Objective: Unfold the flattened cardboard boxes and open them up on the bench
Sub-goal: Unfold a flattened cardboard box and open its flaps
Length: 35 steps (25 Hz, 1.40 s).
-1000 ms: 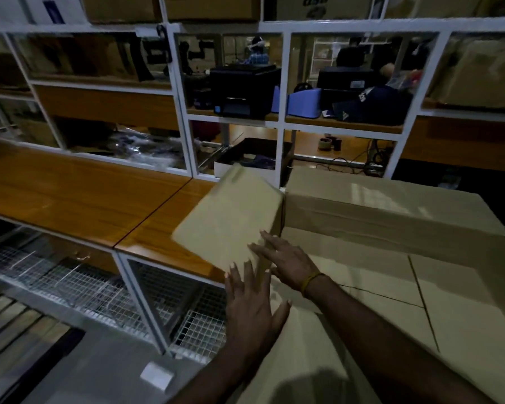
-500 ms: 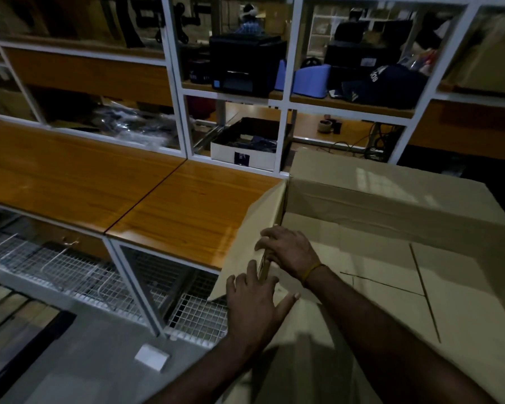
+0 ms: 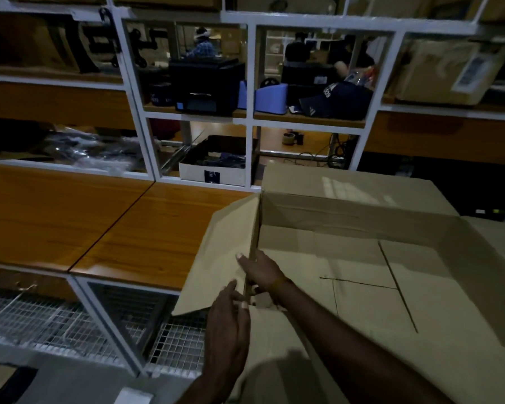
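Observation:
A large brown cardboard box [image 3: 347,217] stands opened up on the wooden bench [image 3: 146,228], its top open and its bottom flaps meeting inside. Its left flap [image 3: 225,252] is folded outward and hangs down over the bench's front edge. My right hand [image 3: 263,272] reaches across from the right and grips the box's left wall at the top edge, fingers over the flap's fold. My left hand [image 3: 228,330] sits just below it at the near left corner, fingers pressed against the flap and the corner edge.
White metal shelving [image 3: 248,118] rises behind the bench, holding a black printer [image 3: 207,86], a blue object [image 3: 271,94], a dark cap [image 3: 333,100] and a white tray [image 3: 213,170]. Wire mesh racks [image 3: 70,316] lie under the bench. People sit in the background.
The left flap has swung from raised over the bench down and outward to hang over the front edge. Both hands followed it to the box's left wall and near corner.

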Each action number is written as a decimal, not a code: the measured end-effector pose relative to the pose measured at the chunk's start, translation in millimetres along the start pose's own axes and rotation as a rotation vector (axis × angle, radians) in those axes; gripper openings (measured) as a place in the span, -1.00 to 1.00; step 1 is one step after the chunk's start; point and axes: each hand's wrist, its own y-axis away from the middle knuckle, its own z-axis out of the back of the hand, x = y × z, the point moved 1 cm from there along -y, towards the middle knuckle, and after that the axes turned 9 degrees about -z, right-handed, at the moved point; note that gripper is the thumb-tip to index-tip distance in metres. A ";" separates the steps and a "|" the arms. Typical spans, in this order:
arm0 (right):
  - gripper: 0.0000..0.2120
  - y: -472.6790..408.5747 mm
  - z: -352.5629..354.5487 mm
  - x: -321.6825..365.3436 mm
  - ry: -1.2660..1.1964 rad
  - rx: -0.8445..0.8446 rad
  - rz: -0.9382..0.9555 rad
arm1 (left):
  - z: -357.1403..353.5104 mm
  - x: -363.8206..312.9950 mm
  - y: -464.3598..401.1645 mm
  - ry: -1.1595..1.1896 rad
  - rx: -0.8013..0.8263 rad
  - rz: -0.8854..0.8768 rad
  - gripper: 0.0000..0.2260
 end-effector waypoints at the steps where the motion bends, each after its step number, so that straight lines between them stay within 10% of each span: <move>1: -0.37 1.3 -4.3 6.2 0.117 -0.036 -0.018 | 1.7 0.7 2.0 0.024 0.007 0.013 -0.55; 10: -0.58 61.7 -26.2 -8.0 0.479 -0.210 -0.007 | 30.5 13.1 32.6 -0.044 0.051 -0.050 -0.86; 24: -0.61 194.2 -33.0 -72.5 0.619 -0.241 0.051 | 58.9 25.2 -30.3 -0.275 0.785 -0.510 -0.45; 35: -0.57 237.7 -68.3 -75.3 0.723 -0.479 -0.063 | 70.5 53.0 -96.4 -0.311 0.782 -0.696 -0.38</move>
